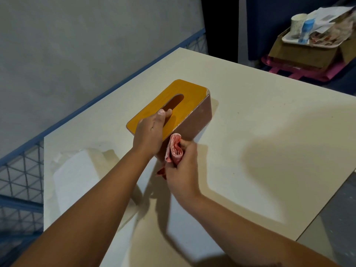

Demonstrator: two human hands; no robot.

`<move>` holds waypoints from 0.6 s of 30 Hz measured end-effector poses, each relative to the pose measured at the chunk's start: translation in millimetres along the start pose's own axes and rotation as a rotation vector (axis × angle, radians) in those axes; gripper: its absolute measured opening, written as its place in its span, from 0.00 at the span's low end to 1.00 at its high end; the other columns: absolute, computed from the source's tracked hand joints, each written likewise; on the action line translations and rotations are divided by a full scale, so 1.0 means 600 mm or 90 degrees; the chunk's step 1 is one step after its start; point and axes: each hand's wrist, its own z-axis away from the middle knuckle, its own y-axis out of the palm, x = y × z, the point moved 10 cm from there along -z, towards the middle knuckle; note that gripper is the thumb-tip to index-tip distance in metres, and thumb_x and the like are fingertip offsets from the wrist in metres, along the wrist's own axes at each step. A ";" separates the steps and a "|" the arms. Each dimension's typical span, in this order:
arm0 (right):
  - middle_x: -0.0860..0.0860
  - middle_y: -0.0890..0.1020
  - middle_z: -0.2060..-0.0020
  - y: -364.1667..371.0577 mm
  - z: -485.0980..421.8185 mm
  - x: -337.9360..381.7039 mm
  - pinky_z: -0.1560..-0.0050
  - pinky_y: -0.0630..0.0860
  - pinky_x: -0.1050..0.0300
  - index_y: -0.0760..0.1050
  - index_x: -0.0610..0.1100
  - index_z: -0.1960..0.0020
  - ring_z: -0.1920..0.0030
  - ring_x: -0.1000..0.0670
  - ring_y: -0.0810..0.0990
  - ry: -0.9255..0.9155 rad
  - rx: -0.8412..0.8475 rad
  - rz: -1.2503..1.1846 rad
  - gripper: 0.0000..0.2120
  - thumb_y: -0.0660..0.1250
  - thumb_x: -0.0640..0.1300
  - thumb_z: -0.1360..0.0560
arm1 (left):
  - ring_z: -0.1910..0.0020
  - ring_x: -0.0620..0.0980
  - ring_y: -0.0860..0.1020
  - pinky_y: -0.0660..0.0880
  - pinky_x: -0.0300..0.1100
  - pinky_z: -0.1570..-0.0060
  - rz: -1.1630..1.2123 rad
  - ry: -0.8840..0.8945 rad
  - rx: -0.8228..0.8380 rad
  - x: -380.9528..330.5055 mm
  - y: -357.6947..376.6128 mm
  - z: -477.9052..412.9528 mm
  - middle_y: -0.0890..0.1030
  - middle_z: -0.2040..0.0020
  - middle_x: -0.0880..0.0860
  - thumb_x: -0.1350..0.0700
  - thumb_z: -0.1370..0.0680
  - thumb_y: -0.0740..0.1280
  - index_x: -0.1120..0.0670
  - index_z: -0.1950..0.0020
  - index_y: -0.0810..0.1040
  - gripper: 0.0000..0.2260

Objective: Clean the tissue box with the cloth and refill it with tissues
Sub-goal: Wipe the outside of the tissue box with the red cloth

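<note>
Left hand (149,132): grips tissue box (194,120) lid, fingers hooked in slot.
Right hand (183,166): clutches folded cloth (174,149) against box's side (on table (269,122)).

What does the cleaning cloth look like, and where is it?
Look at the big cream table. In its middle sits a brown tissue box with an orange lid. At the box's near corner, the right hand grips the cloth: a folded pink-red wad, the only fabric on the table.

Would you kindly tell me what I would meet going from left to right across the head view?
White pack of tissues → tissue box → tray of clutter beyond the table.
</note>
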 end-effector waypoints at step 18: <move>0.55 0.73 0.57 -0.015 -0.024 -0.045 0.53 0.79 0.57 0.63 0.48 0.47 0.52 0.49 0.78 0.245 -0.043 -0.093 0.15 0.65 0.34 0.26 | 0.35 0.51 0.71 0.65 0.40 0.40 0.002 0.004 0.008 0.002 0.002 -0.002 0.76 0.35 0.52 0.49 0.17 0.47 0.50 0.35 0.76 0.21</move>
